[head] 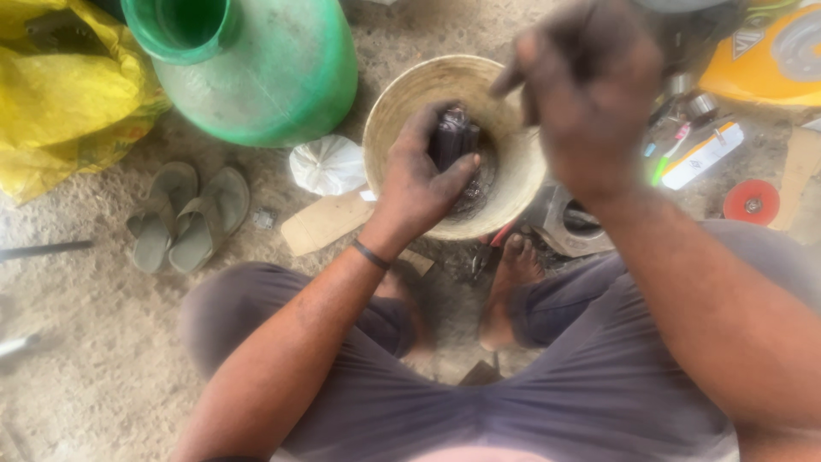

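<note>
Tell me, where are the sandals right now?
The grey-green sandals lie side by side on the sandy ground at the left, just below the green jug and left of the person's knee.

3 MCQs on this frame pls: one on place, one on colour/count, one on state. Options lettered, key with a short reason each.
1. Where is the left hand?
A. on the sandals
B. over the round tan basin, gripping a dark greasy metal part
C. on the yellow bag

2. What colour is the big plastic water pot left of the basin?
A. green
B. red
C. white

3. How is the pair of grey-green sandals lying?
A. on the person's feet
B. inside the basin
C. side by side on the ground, unworn

Key: 1 B, its fingers wrap the dark part above the basin. 2 A, its body and neck are green. 3 C, the sandals lie together on the dirt and the person's foot is bare.
</note>
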